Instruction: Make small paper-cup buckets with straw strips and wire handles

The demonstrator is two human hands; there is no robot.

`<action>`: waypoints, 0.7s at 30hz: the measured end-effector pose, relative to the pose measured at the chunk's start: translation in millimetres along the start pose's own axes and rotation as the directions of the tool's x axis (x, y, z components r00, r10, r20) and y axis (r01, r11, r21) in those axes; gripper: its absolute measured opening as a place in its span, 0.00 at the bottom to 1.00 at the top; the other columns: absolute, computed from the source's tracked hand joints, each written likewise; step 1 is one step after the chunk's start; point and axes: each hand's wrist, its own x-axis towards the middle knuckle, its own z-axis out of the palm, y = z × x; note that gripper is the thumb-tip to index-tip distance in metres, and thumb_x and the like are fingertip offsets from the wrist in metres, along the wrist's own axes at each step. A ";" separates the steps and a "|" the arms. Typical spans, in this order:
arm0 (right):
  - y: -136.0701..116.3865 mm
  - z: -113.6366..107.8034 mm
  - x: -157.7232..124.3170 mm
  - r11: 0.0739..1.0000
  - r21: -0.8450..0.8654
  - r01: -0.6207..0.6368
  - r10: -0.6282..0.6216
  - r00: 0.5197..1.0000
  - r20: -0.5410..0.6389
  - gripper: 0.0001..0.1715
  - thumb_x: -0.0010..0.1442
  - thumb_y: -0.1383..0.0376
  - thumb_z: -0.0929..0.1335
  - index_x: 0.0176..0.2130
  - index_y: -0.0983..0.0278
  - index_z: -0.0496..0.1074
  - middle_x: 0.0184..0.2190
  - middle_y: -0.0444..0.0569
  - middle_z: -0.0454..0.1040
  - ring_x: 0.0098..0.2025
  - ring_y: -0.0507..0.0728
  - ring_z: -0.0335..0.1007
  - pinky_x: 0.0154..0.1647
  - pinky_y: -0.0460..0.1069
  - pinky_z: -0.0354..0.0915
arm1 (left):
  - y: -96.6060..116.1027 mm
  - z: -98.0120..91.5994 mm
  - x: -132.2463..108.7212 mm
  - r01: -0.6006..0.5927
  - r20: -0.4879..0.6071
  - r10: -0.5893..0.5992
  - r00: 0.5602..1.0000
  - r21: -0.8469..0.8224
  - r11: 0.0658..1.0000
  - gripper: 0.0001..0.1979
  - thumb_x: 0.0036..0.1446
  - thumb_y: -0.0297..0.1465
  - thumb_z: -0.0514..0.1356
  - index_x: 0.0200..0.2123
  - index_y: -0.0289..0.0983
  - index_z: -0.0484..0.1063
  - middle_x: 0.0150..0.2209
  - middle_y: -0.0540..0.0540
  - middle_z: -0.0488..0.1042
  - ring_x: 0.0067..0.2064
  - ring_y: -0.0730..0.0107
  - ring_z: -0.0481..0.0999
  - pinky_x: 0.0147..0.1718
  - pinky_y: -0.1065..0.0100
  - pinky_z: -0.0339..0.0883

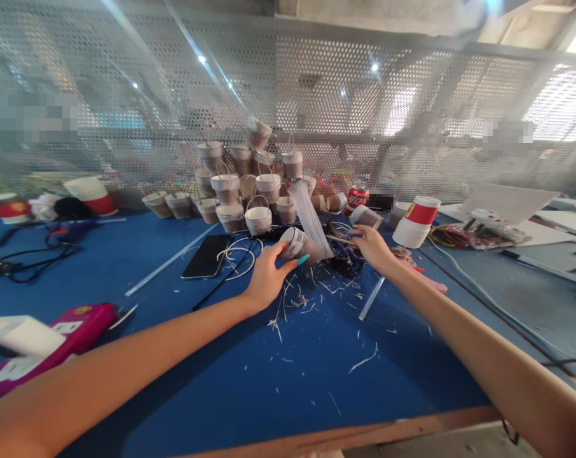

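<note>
My left hand (267,275) is closed around a small greyish-white cup (294,239), tilted on its side just above the table, with the thumb along its side. A bundle of shiny white strands (311,219) slants down right behind that cup. My right hand (372,247) reaches to a dark cluster of tools and cords (348,257). Its fingers are pinched near a thin pale stick-like piece (341,240); what they hold is too small to make out. Beyond both hands stand stacked small buckets (267,187), several with thin wire handles.
A black phone (206,256) lies left of my left hand beside a white cord loop. Clear glue sticks (371,299) and white scraps lie on the blue table (269,394). Upturned paper cups (416,222) stand right, a red can (356,200) behind, a magenta case (73,331) left.
</note>
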 end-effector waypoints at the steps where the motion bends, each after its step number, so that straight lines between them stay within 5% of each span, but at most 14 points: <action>1: 0.3 2.5 -2.3 0.998 -0.009 0.061 -0.061 0.998 -0.029 0.25 0.49 0.72 0.60 0.48 0.68 0.68 0.44 0.56 0.71 0.38 0.56 0.70 0.42 0.52 0.66 | -0.6 0.0 0.0 -0.022 -0.010 0.022 1.000 0.007 1.000 0.14 0.52 0.32 0.63 0.43 0.37 0.71 0.40 0.45 0.74 0.42 0.63 0.72 0.44 0.60 0.66; 7: -7.0 -1.5 -14.9 0.905 -0.132 0.405 -0.422 0.896 -0.141 0.14 0.45 0.75 0.57 0.24 0.62 0.67 0.39 0.54 0.72 0.48 0.60 0.66 0.52 0.57 0.59 | 1.3 0.0 -0.9 -0.071 -0.037 0.072 0.997 0.028 0.997 0.11 0.52 0.29 0.64 0.40 0.38 0.71 0.38 0.46 0.74 0.42 0.64 0.72 0.43 0.60 0.67; 11: -15.8 -6.7 -20.9 0.900 -0.188 0.394 -0.428 0.882 -0.199 0.11 0.49 0.72 0.60 0.20 0.63 0.66 0.34 0.52 0.73 0.44 0.60 0.67 0.52 0.57 0.54 | 1.0 1.4 -2.6 -0.093 -0.085 0.094 0.992 0.010 0.996 0.17 0.51 0.28 0.64 0.45 0.38 0.67 0.40 0.45 0.73 0.44 0.63 0.72 0.46 0.58 0.66; 16: -21.6 -6.1 -28.2 0.912 -0.184 0.366 -0.383 0.921 -0.067 0.21 0.61 0.64 0.55 0.31 0.62 0.74 0.37 0.49 0.74 0.45 0.59 0.67 0.53 0.57 0.51 | 2.2 1.6 -4.9 -0.149 -0.103 0.158 0.982 0.094 0.984 0.26 0.50 0.28 0.65 0.52 0.40 0.61 0.47 0.43 0.70 0.51 0.61 0.69 0.51 0.57 0.64; 21: -14.5 -2.3 -25.4 0.940 -0.274 0.202 -0.242 0.963 -0.122 0.24 0.64 0.59 0.52 0.38 0.62 0.72 0.40 0.53 0.72 0.49 0.63 0.62 0.52 0.61 0.52 | 4.0 0.7 -4.6 -0.144 0.021 0.143 0.990 0.070 0.987 0.31 0.51 0.29 0.64 0.57 0.42 0.56 0.57 0.41 0.63 0.59 0.58 0.62 0.57 0.54 0.58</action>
